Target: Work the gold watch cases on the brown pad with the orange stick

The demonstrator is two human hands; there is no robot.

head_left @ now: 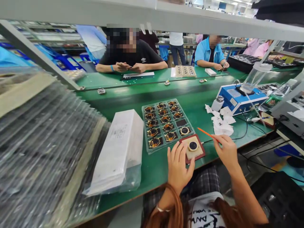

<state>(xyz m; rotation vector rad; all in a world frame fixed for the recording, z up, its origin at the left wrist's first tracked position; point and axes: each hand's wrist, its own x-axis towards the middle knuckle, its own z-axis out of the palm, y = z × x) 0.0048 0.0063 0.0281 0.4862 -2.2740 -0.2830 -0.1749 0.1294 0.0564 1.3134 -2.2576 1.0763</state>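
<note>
Stack of clear trays (42, 142): lying blurred, running off the 9 o'clock edge. Orange stick (207, 133): lower end sitting hidden inside right hand (226, 150). Black crate (280, 199): getting cropped at 4 o'clock.

green bench (133, 104), parts tray (166, 125), wipes (222, 123)

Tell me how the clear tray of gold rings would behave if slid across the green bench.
The clear tray looks like thin moulded plastic, so it is probably light and somewhat flexible. It lies flat on the green bench, so it would likely slide, not tip. The gold rings sit in separate pockets, which should keep them in place.
</note>
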